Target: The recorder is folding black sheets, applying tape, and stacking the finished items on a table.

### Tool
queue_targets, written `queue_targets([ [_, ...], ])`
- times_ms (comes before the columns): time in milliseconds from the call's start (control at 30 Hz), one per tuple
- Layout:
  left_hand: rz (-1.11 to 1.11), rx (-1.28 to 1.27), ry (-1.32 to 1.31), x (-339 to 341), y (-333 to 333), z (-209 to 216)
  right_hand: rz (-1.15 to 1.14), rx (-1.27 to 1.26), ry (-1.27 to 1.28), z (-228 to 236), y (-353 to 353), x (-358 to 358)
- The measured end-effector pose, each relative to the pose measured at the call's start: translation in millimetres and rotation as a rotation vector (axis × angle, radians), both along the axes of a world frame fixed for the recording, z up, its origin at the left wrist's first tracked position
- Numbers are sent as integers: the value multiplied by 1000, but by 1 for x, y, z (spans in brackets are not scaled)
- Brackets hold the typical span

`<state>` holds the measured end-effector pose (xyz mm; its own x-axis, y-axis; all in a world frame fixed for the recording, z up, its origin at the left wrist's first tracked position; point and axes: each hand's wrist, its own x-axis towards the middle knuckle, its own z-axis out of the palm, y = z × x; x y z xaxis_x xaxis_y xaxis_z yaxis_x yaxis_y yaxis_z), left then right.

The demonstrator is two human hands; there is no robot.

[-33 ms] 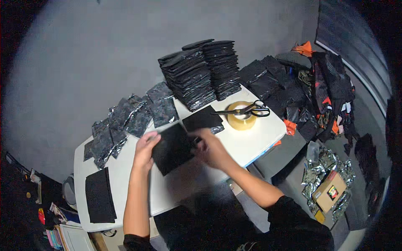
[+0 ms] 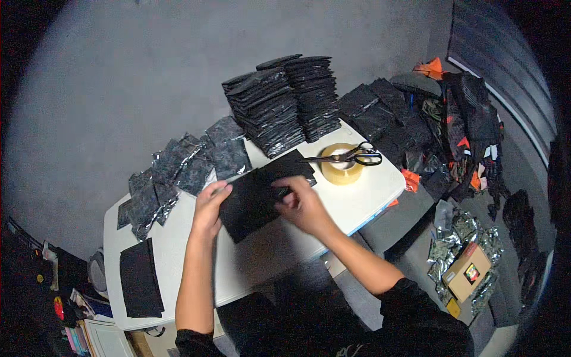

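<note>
My left hand [image 2: 209, 205] is closed on the left edge of a flat, folded black cloth [image 2: 250, 208], thumb on top, held above the table. At the cloth's right side is my right hand [image 2: 302, 204]. Its fingers are bent and partly blurred, so whether they grip the edge cannot be made out. Just beyond the held cloth lies another folded black piece [image 2: 288, 166], partly overlapped by it in view. Black-handled scissors [image 2: 357, 157] rest across a roll of clear yellowish tape [image 2: 341, 174] to the right of it.
Tall stacks of black folded packets [image 2: 264, 113] stand at the white table's [image 2: 369, 190] far edge. Shiny dark plastic bags [image 2: 187, 160] lie at left, with a black cloth pile [image 2: 140, 279] nearer. Heaped dark garments [image 2: 464, 119] and a cardboard box [image 2: 468, 273] are at right.
My right hand has shifted slightly up, its fingers a little clearer. The held cloth has tilted slightly. The left hand keeps its hold.
</note>
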<state>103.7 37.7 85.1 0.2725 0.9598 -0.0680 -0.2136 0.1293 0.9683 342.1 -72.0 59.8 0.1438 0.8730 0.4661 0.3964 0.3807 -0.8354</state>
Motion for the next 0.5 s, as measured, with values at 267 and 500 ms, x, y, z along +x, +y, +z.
queue_targets([
  [267,68,283,426,55,84,-74,-345,88,-470,18,-7,86],
  [500,238,540,553,112,60,-71,-411,8,-732,9,23,152],
])
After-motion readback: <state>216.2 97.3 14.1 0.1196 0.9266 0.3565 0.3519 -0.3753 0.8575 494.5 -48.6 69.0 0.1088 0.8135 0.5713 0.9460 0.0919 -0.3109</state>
